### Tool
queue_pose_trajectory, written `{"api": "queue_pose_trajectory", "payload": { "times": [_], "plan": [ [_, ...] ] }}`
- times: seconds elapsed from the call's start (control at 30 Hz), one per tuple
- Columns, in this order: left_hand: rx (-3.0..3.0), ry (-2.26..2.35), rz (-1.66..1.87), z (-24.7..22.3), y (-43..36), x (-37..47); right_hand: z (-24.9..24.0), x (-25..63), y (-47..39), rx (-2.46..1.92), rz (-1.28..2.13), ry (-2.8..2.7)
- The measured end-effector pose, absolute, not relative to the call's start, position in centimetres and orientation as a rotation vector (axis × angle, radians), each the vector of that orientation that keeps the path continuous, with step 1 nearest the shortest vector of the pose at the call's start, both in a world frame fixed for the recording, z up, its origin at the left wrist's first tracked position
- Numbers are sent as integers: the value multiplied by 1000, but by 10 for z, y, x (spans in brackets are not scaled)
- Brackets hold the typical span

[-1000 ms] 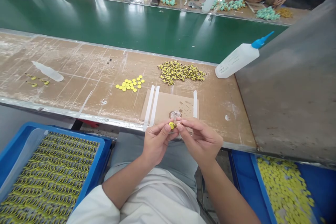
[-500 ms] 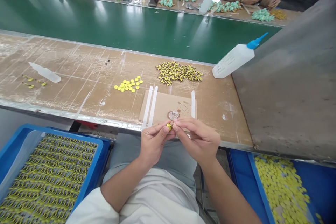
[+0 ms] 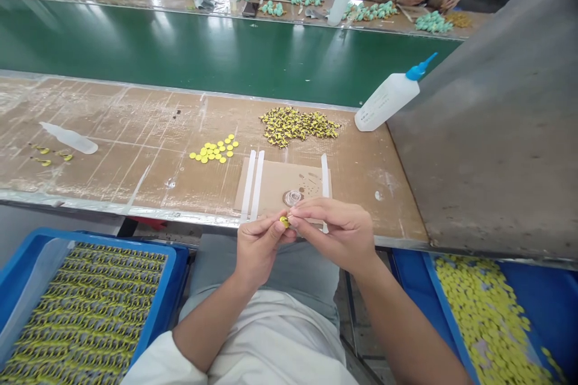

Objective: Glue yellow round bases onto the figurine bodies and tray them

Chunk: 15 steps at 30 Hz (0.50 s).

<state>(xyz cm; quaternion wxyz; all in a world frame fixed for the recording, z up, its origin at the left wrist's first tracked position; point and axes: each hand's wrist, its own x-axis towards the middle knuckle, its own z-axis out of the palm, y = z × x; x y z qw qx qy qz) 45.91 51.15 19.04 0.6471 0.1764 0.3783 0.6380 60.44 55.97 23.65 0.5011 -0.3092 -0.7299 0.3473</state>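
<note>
Between the thumb and finger of my left hand [image 3: 258, 248] is a small yellow piece [image 3: 284, 222] with a dark part on it. My right hand [image 3: 336, 228] is pinched right against that piece; what its fingertips hold, if anything, is too small to make out. Just beyond the hands, a round brown-and-white patch [image 3: 293, 197] lies on a taped cardboard sheet [image 3: 275, 183]. Yellow discs [image 3: 211, 151] lie to the left of the sheet. A pile of small yellow-and-black pieces [image 3: 295, 124] is behind it.
A white bottle with a blue tip [image 3: 388, 101] leans by a metal panel [image 3: 492, 120]. Blue trays [image 3: 169, 264] flank my legs, holding yellow pieces. Past the green belt [image 3: 180, 48], several people's hands work among mint-green pieces [image 3: 374, 11]. A clear plastic piece [image 3: 72, 138] lies left.
The whole view has shifted, so the table and bottle appear further left. Both hands keep their pinch at the small yellow piece.
</note>
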Motion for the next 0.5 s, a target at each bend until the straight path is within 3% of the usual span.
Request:
{"api": "queue_pose_trajectory", "payload": {
  "times": [0.5],
  "plan": [
    [722,918,1562,194,506,458,237,608,555,-709,988,-1650]
  ]
}}
